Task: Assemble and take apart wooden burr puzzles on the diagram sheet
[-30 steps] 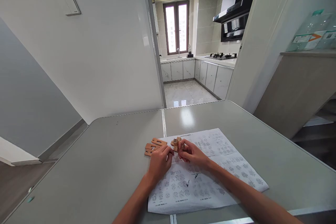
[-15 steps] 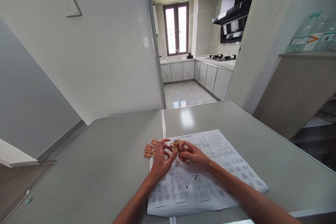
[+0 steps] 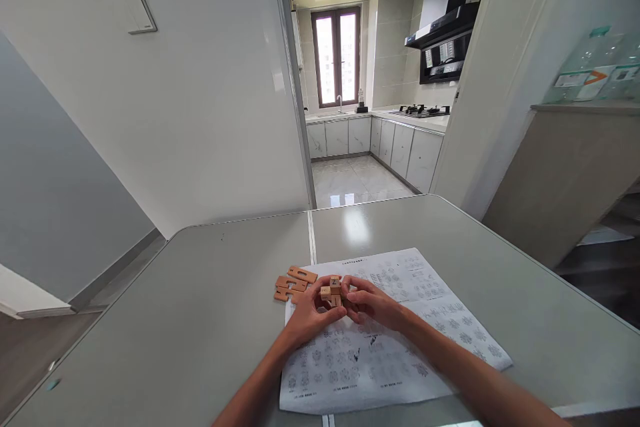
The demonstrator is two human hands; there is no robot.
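Note:
Above the printed sheet (image 3: 360,390), my two hands meet around a small wooden burr puzzle (image 3: 335,285) made of interlocked pieces with dark marks on their ends. My left hand (image 3: 314,312) curls around its left side, thumb below and fingers behind. From the right, my right hand (image 3: 373,299) pinches it with the fingertips, which are partly hidden. Several loose notched wooden pieces (image 3: 291,284) lie flat just left of my left hand, at the sheet's upper left corner.
A grey table (image 3: 200,320) with a pale seam carries the sheet. Small printed diagrams and handwritten dark marks cover the paper. Beyond the table's far edge, a doorway opens to a kitchen. Plastic bottles (image 3: 583,70) stand on a ledge at the right.
Both hands have shifted slightly toward me with the puzzle. My left fingers, spread before, have closed around it, leaving the loose pieces more exposed.

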